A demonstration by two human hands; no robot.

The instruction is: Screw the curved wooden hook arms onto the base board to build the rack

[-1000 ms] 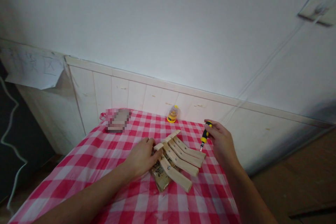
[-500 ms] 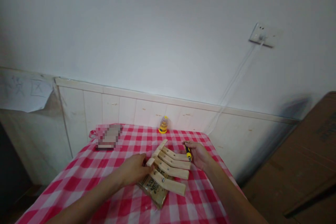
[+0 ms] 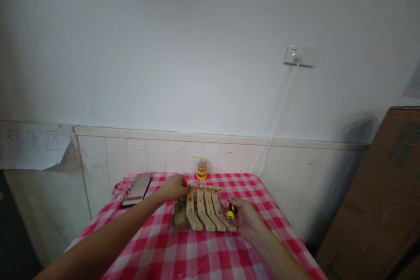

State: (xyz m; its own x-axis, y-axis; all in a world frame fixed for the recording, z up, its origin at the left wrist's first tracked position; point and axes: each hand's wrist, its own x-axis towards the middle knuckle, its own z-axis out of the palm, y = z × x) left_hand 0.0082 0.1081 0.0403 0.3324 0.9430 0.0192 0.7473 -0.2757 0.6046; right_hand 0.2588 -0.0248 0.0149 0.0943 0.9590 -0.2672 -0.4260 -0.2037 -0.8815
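Several curved wooden slats joined at one end (image 3: 205, 208) lie on a red-and-white checked tablecloth (image 3: 183, 249), over a brown packet (image 3: 180, 214). My left hand (image 3: 173, 188) rests on the far left end of the slats. My right hand (image 3: 244, 218) grips a small black-and-yellow screwdriver (image 3: 230, 214), its tip pointing down at the near right end of the slats.
A phone (image 3: 136, 190) lies at the table's far left. A small yellow bit holder (image 3: 201, 169) stands by the white panelled wall. A wall socket (image 3: 300, 55) has a white cable hanging down. A cardboard box (image 3: 383, 197) stands at the right.
The slats have swung round so they point toward me. My right hand with the screwdriver moved from the far side to the near right end. The camera tilted up and back.
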